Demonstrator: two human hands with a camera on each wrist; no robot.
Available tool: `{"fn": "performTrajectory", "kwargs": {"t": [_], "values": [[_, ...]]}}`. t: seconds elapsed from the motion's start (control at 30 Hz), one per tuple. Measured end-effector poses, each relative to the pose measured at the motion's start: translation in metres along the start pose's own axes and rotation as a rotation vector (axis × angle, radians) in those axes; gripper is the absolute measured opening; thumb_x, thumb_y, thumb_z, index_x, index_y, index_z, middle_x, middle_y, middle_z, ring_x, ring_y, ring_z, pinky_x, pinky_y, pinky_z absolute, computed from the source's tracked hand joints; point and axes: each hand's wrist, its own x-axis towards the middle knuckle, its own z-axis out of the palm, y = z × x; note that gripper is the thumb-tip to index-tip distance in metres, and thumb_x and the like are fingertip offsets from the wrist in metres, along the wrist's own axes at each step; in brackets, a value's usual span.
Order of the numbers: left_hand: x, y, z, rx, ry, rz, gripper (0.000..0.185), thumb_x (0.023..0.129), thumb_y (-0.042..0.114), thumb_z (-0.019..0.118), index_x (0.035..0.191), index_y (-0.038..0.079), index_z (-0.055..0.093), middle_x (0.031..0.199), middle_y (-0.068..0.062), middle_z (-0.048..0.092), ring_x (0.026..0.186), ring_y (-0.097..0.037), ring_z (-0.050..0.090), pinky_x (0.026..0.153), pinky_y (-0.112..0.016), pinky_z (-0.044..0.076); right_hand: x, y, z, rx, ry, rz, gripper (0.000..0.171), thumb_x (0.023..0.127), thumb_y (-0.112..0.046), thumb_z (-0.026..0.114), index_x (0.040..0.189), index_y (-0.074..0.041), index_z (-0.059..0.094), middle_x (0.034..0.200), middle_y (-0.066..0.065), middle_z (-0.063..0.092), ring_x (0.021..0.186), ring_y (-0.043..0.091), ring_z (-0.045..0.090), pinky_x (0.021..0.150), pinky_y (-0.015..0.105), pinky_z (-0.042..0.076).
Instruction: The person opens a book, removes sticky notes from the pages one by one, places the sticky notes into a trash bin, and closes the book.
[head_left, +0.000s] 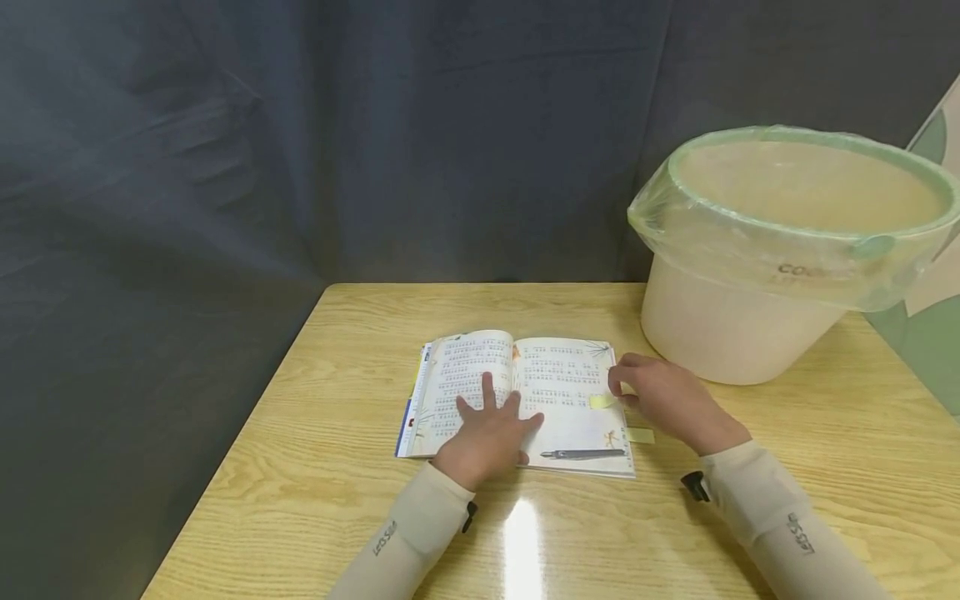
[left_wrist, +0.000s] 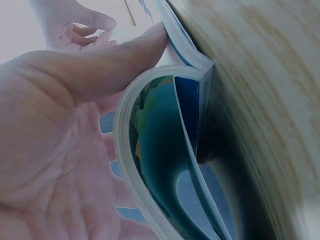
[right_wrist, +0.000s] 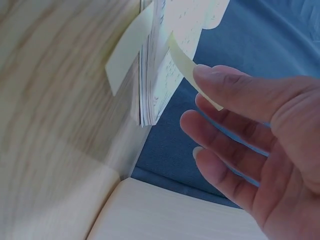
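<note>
An open book (head_left: pixel 558 371) lies on the wooden table (head_left: pixel 352 358). My left hand (head_left: pixel 491 425) rests flat on its pages near the spine, fingers straight. In the left wrist view the thumb (left_wrist: pixel 125 55) lies against the curved edge of the book (left_wrist: pixel 165 135). My right hand (head_left: pixel 622 387) pinches a small yellow sticky note (head_left: pixel 601 402) over the right page. The right wrist view shows that note (right_wrist: pixel 187 65) against the fingers of the right hand (right_wrist: pixel 220 90), beside the page stack (right_wrist: pixel 155 85). A second yellow note (head_left: pixel 640 435) sticks out from the book's right edge.
A dark pen (head_left: pixel 583 454) lies on the lower right page. A large cream bucket (head_left: pixel 742 325) lined with a clear green-tinted bag stands at the back right of the table, close to my right hand. Dark cloth hangs behind and to the left.
</note>
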Motion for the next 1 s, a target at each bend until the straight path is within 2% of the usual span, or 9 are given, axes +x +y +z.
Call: {"fn": "performTrajectory", "kwargs": {"t": [0.37, 0.57, 0.83, 1.0], "values": [[0.0013, -0.001, 0.0022, 0.001, 0.013, 0.003, 0.06, 0.092, 0.039, 0.067, 0.148, 0.038, 0.046, 0.16, -0.01, 0.035, 0.149, -0.054, 0.011, 0.102, -0.078, 0.033, -0.0013, 0.0027, -0.0023, 0.002, 0.014, -0.011, 0.02, 0.078, -0.006, 0.081, 0.086, -0.018, 0.067, 0.082, -0.005, 0.062, 0.064, 0.014, 0.053, 0.06, 0.034, 0.047], [0.0017, -0.0007, 0.0018, 0.01, 0.013, 0.009, 0.061, 0.092, 0.04, 0.067, 0.148, 0.037, 0.046, 0.16, -0.011, 0.035, 0.149, -0.056, 0.011, 0.101, -0.078, 0.033, -0.0008, 0.0062, -0.0032, -0.019, 0.053, -0.023, 0.016, 0.082, -0.005, 0.077, 0.086, -0.017, 0.068, 0.08, -0.004, 0.063, 0.063, 0.016, 0.056, 0.06, 0.038, 0.049], [0.0023, -0.0008, 0.0013, 0.011, 0.017, 0.014, 0.061, 0.091, 0.04, 0.067, 0.148, 0.036, 0.046, 0.16, -0.013, 0.035, 0.148, -0.057, 0.011, 0.1, -0.079, 0.034, -0.0006, 0.009, -0.0029, -0.033, 0.068, -0.018, 0.013, 0.085, -0.005, 0.075, 0.088, -0.015, 0.068, 0.081, -0.002, 0.067, 0.063, 0.018, 0.058, 0.061, 0.04, 0.051], [0.0029, -0.0005, 0.0023, 0.012, 0.018, 0.016, 0.061, 0.091, 0.04, 0.068, 0.148, 0.035, 0.047, 0.159, -0.013, 0.036, 0.148, -0.058, 0.011, 0.1, -0.079, 0.034, -0.0007, 0.0096, -0.0034, -0.035, 0.063, -0.019, 0.013, 0.085, -0.004, 0.074, 0.086, -0.015, 0.066, 0.079, -0.003, 0.066, 0.061, 0.017, 0.054, 0.058, 0.039, 0.049]]}}
